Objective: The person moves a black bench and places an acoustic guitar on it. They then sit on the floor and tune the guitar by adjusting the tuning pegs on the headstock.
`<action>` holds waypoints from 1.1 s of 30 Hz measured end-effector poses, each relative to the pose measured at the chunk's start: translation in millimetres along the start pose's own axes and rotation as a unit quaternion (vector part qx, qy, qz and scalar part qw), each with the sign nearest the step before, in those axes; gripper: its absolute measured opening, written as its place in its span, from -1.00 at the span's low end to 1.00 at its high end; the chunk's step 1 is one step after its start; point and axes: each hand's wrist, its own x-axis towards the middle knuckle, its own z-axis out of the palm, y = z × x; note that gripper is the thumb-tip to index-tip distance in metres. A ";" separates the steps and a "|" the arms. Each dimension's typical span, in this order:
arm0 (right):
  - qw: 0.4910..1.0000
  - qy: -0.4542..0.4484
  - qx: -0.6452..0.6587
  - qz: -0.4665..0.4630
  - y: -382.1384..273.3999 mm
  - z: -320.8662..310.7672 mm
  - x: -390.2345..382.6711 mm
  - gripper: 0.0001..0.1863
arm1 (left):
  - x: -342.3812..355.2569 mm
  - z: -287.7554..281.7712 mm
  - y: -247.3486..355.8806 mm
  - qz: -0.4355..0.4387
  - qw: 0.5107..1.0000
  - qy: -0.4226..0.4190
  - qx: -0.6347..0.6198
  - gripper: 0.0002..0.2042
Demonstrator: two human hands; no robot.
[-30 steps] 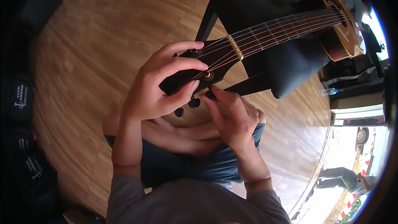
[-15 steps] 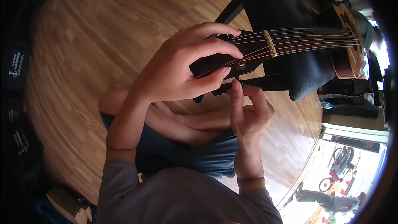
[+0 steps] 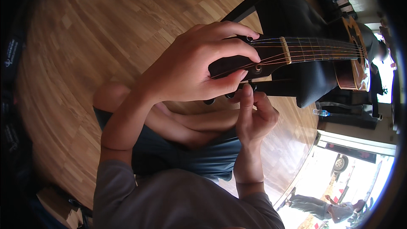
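Note:
An acoustic guitar (image 3: 351, 38) lies with its body at the right on a black padded chair (image 3: 309, 82), its neck pointing left toward me. My left hand (image 3: 195, 63) grips the dark headstock (image 3: 269, 73) from above, fingers curled over it and thumb along its near edge, by the strings and nut (image 3: 285, 50). Just below the headstock, my right hand (image 3: 256, 118) has thumb and forefinger closed at a black tuning peg (image 3: 250, 85), which is partly hidden by the thumb.
My crossed bare legs (image 3: 186, 127) rest on the wooden floor (image 3: 85, 38). Dark bags (image 3: 12, 55) line the left rim. A plastic bottle (image 3: 321, 113) is behind the chair. Beyond a bright doorway (image 3: 373, 144) at lower right, a person (image 3: 322, 208) is outside near a wheel (image 3: 340, 162).
Over the last second the guitar's headstock and both hands have shifted rightward in the view, and the neck appears more level. The right thumb has turned more upright at the pegs.

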 end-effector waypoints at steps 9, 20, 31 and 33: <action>0.985 0.085 -0.068 -0.136 -5.3 -0.3 13.1 -0.70 | -1.0 0.2 0.9 -0.002 1.000 0.015 0.015 -0.70; 0.987 0.094 0.037 -0.126 2.9 5.9 7.0 -0.57 | 0.7 2.4 -0.4 0.006 1.000 0.006 0.006 -0.69; 0.991 0.117 -0.004 -0.071 -8.8 7.9 8.6 -0.63 | 3.3 0.7 -0.1 -0.002 1.000 -0.024 0.005 -0.70; 0.984 0.129 0.009 -0.119 -3.5 7.9 13.9 -0.63 | 4.6 1.4 0.7 -0.008 0.999 -0.030 0.010 -0.70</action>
